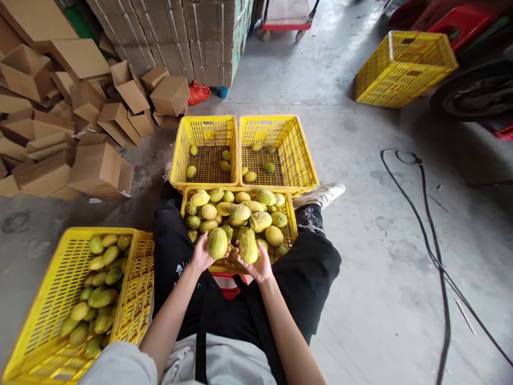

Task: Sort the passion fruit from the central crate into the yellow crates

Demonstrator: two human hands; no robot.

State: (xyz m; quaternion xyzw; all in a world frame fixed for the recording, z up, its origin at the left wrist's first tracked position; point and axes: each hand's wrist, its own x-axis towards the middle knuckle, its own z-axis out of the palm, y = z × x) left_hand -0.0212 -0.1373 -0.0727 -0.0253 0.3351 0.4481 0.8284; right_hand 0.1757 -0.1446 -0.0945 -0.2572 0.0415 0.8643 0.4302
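In my left hand [201, 253] rests a rounded yellow-green papaya [217, 244], fingers curled around its side and underneath. My right hand [261, 265] grips a second, yellower papaya [248, 248] with a lumpy skin. Both fruits are held side by side, a little apart, over the near edge of a yellow crate [292, 224] between my legs. Many papayas [239, 213], yellow to green, are heaped in that crate. Just beyond it stand two more yellow crates, the left crate [203, 182] and the right crate [308, 166], each with several papayas on its floor.
A large yellow crate [44, 289] of papayas stands at my left. Cardboard boxes [96, 166] lie piled at the far left beside stacked cartons [208, 43]. On the right are a black cable [430, 235], a yellow crate [401, 72] and a wheel [473, 91]. A trolley [286, 25] stands far ahead.
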